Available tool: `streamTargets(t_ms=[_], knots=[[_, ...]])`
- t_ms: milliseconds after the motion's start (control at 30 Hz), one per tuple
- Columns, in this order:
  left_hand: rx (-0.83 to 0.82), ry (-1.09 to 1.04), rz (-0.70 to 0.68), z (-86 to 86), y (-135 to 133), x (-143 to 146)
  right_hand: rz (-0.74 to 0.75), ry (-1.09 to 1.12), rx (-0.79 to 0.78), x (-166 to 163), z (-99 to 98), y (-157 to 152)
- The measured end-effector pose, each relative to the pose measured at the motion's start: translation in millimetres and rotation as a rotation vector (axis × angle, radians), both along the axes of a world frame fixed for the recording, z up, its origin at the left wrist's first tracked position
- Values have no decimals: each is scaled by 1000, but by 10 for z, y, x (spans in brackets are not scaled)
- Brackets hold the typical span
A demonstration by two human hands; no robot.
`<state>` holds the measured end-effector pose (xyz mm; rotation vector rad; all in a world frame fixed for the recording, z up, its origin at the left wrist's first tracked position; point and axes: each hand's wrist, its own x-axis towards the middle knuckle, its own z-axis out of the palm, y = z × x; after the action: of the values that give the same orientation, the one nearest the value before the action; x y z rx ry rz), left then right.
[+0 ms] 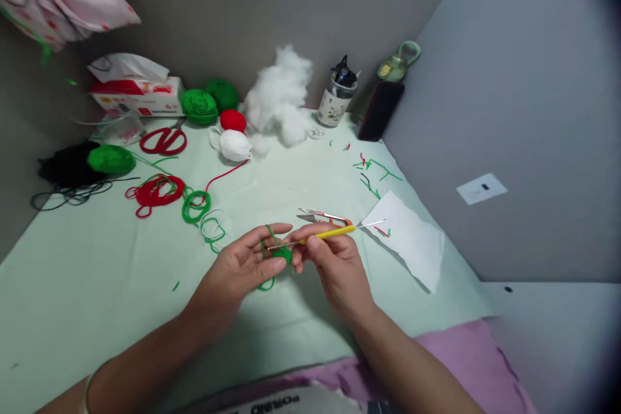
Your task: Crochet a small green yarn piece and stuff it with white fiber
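My right hand (pixel 337 265) grips a yellow-handled crochet hook (pixel 330 233), its thin metal tip pointing left. The tip meets a small piece of green crochet (pixel 282 255), pinched between the thumb and fingers of my left hand (pixel 233 268). Green yarn (pixel 272 233) runs over the raised left index finger, and a loop hangs below the hand. Just beyond my right hand lie thread snips (pixel 325 215) with orange grips, partly hidden by the fingers.
Red yarn (pixel 160 191) and green yarn coils (pixel 196 207) lie left, near red-handled scissors (pixel 163 140). White stuffing (pixel 279 97), a pen cup (pixel 334 100), a dark phone (pixel 381 110) and a tissue box (pixel 138 94) stand at the back. Paper (pixel 410 242) with yarn scraps lies right.
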<state>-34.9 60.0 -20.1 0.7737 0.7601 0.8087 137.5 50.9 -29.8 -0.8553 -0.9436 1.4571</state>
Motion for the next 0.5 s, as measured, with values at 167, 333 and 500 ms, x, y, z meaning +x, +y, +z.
streamTargets(t_ms=[167,333,500], knots=[[153,60,105,268,-276,132,-106,37,124,91,239,-192],[246,57,79,390,-487,341,-108,177,57,281,373,-377],[216,-4,16,409,-572,564,-125,243,-28,450,376,-546]])
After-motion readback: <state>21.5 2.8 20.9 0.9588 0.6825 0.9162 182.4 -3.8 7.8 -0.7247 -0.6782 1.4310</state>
